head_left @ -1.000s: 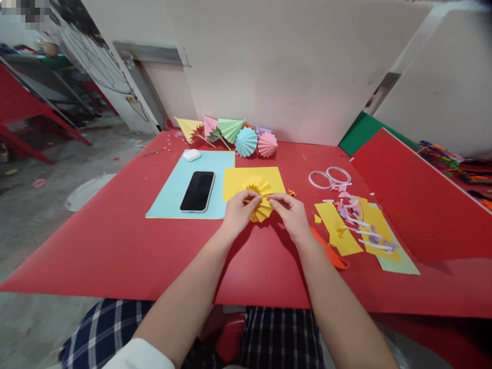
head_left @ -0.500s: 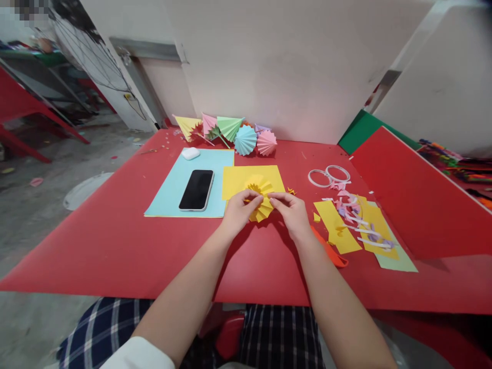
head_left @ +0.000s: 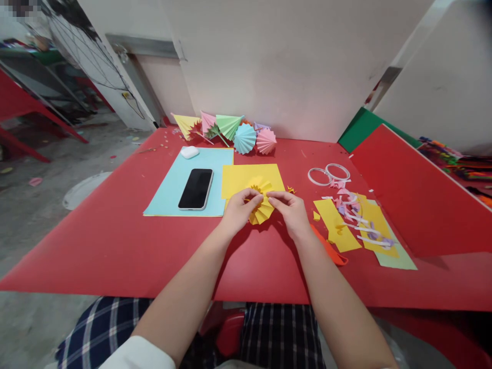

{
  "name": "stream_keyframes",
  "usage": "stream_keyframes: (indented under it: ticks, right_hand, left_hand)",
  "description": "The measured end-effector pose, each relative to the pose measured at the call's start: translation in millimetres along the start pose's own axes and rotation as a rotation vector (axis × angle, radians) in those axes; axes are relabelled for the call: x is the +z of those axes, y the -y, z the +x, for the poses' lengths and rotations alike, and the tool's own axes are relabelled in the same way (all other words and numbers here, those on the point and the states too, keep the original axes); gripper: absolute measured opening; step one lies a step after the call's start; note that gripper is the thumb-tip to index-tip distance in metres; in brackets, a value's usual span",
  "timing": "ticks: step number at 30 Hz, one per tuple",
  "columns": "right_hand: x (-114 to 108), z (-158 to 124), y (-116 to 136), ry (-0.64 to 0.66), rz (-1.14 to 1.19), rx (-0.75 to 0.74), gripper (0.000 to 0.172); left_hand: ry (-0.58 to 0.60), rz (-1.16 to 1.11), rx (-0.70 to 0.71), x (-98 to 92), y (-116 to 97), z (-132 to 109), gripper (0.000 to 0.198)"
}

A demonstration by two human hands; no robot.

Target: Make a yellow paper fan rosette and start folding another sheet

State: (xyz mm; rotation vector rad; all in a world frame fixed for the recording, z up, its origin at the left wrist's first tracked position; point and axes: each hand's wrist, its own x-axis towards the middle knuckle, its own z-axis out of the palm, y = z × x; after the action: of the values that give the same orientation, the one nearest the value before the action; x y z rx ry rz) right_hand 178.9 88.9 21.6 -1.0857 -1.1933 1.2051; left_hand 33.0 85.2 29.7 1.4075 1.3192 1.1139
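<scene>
A dark-screened phone and a small white object rest on light-blue paper.

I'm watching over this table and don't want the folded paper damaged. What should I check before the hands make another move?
1. Left hand gripping the pleated yellow paper: ok, thumb and fingers pinch it.
2. Right hand gripping it too: ok, pinching close beside the left.
3. Middle of the pleated paper undamaged: cannot tell, the hands hide part of it.
4. Phone apart from both hands: ok, it lies on the light blue sheet.
5. Orange object fully visible: not ok, the right forearm hides part.
6. Right side tidy: not ok, paper strips lie scattered.
</scene>
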Motion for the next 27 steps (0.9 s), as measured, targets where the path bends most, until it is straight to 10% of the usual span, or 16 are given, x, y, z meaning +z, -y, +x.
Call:
stream_keyframes:
  ticks: [27]
  right_hand:
    - [0.2,-2.8,-0.1,-0.069,-0.456,-0.207,0.015]
  left_hand:
    - [-0.027,0.023,0.023,-0.2,1.9,0.2,0.024]
